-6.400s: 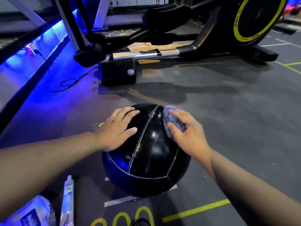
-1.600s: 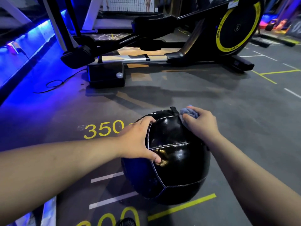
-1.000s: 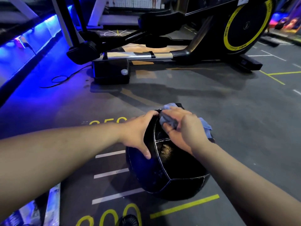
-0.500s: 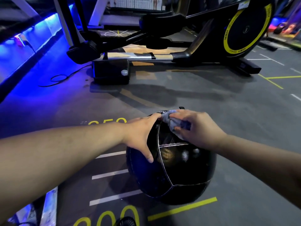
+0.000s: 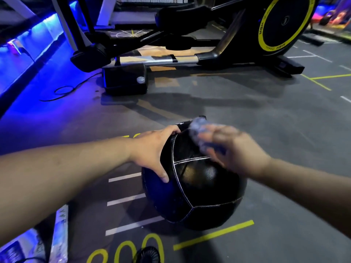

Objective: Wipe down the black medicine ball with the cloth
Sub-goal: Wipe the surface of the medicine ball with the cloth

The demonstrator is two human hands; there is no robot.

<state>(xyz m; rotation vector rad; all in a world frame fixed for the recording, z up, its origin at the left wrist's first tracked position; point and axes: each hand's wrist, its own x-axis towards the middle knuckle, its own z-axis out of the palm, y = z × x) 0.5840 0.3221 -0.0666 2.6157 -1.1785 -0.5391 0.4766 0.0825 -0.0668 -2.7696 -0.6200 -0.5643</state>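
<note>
I see the black ball (image 5: 197, 179) on the floor (image 5: 266, 120). My left hand (image 5: 153, 149) lies spread against its left side; my blurred right hand (image 5: 233, 150) grips the cloth (image 5: 198, 128) on top. The far machine (image 5: 281, 25) reads "MBH".

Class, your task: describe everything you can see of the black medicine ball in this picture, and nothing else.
The black medicine ball is round, made of glossy, textured, leather-like panels joined by pale stitched seams. It rests on the dark gym floor among white and yellow painted markings. The left hand lies spread on its upper left side, steadying it. The right hand, blurred by motion, presses a bluish cloth against its top. A small black tab shows at the far top edge.
</note>
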